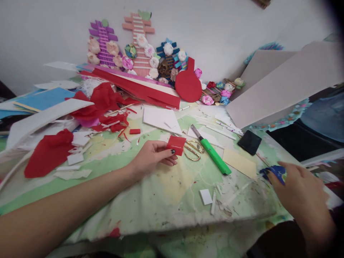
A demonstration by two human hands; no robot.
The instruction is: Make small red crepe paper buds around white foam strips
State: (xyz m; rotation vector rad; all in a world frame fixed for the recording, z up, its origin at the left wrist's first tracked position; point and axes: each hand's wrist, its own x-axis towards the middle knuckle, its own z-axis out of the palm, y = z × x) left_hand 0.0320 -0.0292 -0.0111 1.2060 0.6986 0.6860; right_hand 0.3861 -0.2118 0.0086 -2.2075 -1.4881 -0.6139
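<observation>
My left hand [156,156] pinches a small red piece [176,144] above the middle of the table, its shiny strip facing up. Right behind that piece lie gold-handled scissors [194,150], their blades partly hidden. A green box cutter [215,156] with its blade out rests to the right of the scissors. Over at the right edge of the table, my right hand [298,188] has its fingers around a dark blue object [278,174], partly covered by the fingers. A small red block [134,131] sits behind my left hand.
Red paper [49,154] and white scraps cover the left side. A white board [162,120], a cream card [239,163] and a black square [249,142] lie on the table [129,211]. Flower-decorated crafts and a red paddle shape [188,84] stand against the wall. Large grey panels [282,86] lean at right.
</observation>
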